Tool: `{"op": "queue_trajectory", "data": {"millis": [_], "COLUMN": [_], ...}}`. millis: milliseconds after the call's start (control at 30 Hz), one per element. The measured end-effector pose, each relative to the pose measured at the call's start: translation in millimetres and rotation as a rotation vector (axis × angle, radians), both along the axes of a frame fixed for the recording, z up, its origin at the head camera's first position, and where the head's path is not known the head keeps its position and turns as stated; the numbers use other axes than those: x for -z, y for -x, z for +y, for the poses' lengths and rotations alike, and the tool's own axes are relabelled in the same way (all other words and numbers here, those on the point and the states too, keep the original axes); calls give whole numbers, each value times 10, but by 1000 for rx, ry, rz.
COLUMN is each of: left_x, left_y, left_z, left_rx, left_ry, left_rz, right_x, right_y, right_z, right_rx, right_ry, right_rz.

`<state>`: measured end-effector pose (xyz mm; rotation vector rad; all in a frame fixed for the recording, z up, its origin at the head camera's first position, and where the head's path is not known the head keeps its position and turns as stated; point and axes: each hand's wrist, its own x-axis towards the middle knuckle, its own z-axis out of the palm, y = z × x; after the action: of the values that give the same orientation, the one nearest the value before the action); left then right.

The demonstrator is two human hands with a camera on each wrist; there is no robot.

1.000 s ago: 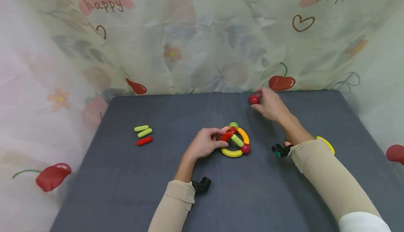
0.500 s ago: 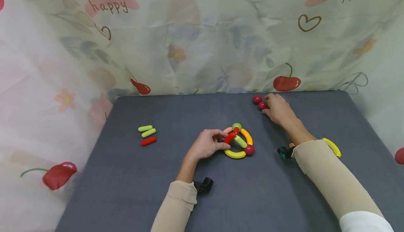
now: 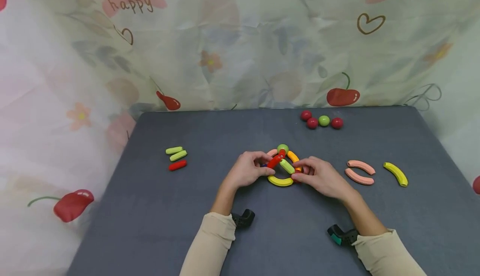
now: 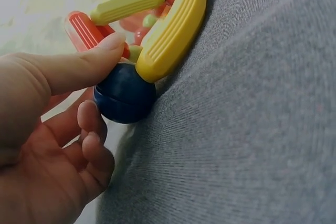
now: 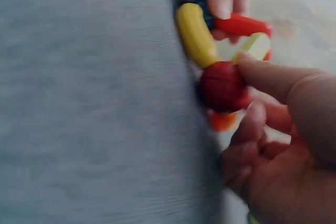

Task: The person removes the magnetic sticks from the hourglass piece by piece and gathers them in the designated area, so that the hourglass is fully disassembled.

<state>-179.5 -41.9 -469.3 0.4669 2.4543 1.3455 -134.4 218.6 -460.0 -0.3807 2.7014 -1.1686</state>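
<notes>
A toy building frame of coloured rods and balls lies in front of me, with a yellow curved rod (image 3: 280, 181), an orange curved rod (image 3: 293, 156), a green ball (image 3: 283, 148) and a pink curved rod partly hidden. A red rod (image 3: 275, 161) and a light green rod (image 3: 287, 166) slope up over it and meet at the top. My left hand (image 3: 248, 169) pinches the red rod's lower end, right at the dark blue ball (image 4: 125, 94). The thumb and fingers of my right hand (image 3: 318, 176) hold the red ball (image 5: 223, 86) where the light green and yellow rods join it.
Two light green rods (image 3: 178, 156) and a red rod (image 3: 178, 165) lie at the left. At the back right, several balls sit together, including a green ball (image 3: 324, 121). Two pink curved rods (image 3: 359, 176) and a yellow curved rod (image 3: 395, 174) lie at the right.
My right hand has left the balls at the back, where it set them together, and come down to the frame's red ball. The left hand keeps its pinch on the red rod.
</notes>
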Motion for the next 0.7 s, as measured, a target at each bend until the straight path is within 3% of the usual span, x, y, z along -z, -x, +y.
{"op": "queue_trajectory", "data": {"millis": [133,333,533,633,700], "left_x": [5,-35,-161,-235,-278], "left_y": [6,3,30,90,139], "left_z": [8,-8,-226,-468,-652], "left_rx": [-5,-28,-185,-267,-300], "left_ry": [-3,-12,-35,67,223], "left_rz": [11,24,84,150,219], "right_x": [115,128,134,133,127], "right_y": [-41,-17,5,-5,-14], "right_z": [8,0,-18,-7,15], "right_rx": [6,16,20,28,36], "right_ry": [45,72,85,90,87], "right_rz": [-7,-50,-100,-121,-124]}}
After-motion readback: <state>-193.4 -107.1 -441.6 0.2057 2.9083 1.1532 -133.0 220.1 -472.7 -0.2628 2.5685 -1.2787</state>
